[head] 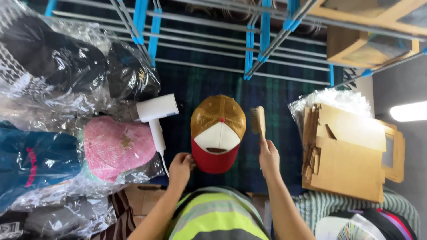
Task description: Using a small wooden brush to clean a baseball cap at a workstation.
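Head view, looking down. A cap with a gold mesh crown, white front panel and red brim lies at centre on a dark plaid cloth, brim toward the near edge. The left hand rests at the near-left edge of the brim, its grip curled with fingertips touching the brim; whether it pinches the brim cannot be told. The right hand has its grip closed around the handle of a wooden brush, held just right of the cap, bristles facing it and not clearly touching. A white hair dryer lies just left of the cap, beside a pink cap in clear plastic. Flat cardboard pieces lie well to the right; a metal rack with blue joints stands at the far side.
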